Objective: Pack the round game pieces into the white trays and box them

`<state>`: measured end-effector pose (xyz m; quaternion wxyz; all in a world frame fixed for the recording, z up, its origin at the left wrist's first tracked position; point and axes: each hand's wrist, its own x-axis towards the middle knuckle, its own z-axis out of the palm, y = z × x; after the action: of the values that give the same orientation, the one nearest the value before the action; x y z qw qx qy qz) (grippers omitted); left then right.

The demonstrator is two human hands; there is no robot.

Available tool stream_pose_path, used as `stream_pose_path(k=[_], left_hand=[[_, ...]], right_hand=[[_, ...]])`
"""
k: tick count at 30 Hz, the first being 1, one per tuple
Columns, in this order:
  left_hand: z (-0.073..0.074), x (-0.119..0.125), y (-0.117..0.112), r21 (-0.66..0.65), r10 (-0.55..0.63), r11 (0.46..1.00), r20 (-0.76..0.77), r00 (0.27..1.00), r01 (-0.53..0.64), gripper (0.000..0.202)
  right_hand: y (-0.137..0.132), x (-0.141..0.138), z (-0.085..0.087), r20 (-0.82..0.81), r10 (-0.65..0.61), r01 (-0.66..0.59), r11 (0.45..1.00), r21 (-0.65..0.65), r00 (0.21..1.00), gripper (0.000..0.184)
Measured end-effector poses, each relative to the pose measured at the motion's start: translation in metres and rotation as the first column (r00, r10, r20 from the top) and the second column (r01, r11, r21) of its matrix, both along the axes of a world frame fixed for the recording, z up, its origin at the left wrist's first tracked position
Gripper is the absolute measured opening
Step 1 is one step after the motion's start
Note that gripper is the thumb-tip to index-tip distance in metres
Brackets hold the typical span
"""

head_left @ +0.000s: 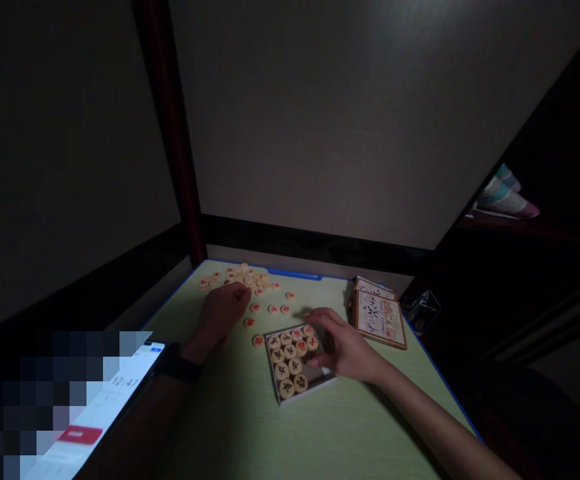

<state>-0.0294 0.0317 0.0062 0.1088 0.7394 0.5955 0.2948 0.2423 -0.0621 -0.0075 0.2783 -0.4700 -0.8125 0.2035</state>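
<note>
A shallow tray-like box (299, 397) lies on the table with xiangqi pieces (295, 366) set in rows, some with black characters, some with red. Over its right side reaches my right hand (343, 343), thumb low inside the box and fingers arched above its far edge, thumb and fingertips apart. My left hand (224, 308) is curled closed beside the loose xiangqi pieces (249, 280) at the back left; whatever its fingers hold is hidden. Several red-marked pieces (273, 309) lie scattered between the two hands.
A box lid with printed writing and a picture (380, 320) rests at the table's right edge. At the lower left, a lit phone (115, 407) shows a clock. Wall panels (310, 133) stand behind the table (240, 413); shoes (507, 197) sit on a shelf to the right.
</note>
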Motion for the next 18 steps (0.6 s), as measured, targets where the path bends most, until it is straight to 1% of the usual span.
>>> stream_pose_path(k=[2, 6, 9, 12, 15, 18], left_hand=[[0.0, 0.0, -0.001, -0.008, -0.004, 1.0, -0.01, 1.0, 0.004, 0.03], [0.0, -0.001, 0.0, -0.009, -0.006, 1.0, -0.029, 1.0, 0.006, 0.03], [0.001, -0.004, 0.002, 0.005, 0.014, 1.0, 0.002, 1.0, -0.014, 0.03], [0.004, -0.006, 0.002, 0.052, 0.068, 0.996, 0.067, 0.995, -0.071, 0.031], [0.008, -0.009, 0.001, 0.101, 0.131, 0.984, 0.164, 0.978, -0.148, 0.032], [0.01, -0.012, 0.001, 0.11, 0.151, 0.977, 0.246, 0.957, -0.182, 0.031]], right_hand=[[0.004, 0.002, -0.005, -0.062, 0.026, -0.03, 0.998, -0.062, 0.998, 0.077], [0.009, 0.001, -0.01, -0.12, -0.032, 0.012, 0.986, -0.165, 0.992, 0.078], [0.009, 0.0, -0.009, -0.085, -0.013, 0.0, 0.989, -0.15, 0.996, 0.072], [0.007, -0.002, -0.007, -0.031, 0.029, -0.032, 0.993, -0.112, 0.999, 0.066], [0.003, -0.002, -0.005, 0.022, 0.019, -0.016, 0.994, -0.104, 1.0, 0.063], [0.0, -0.002, -0.003, 0.074, 0.006, 0.003, 0.993, -0.121, 0.997, 0.061]])
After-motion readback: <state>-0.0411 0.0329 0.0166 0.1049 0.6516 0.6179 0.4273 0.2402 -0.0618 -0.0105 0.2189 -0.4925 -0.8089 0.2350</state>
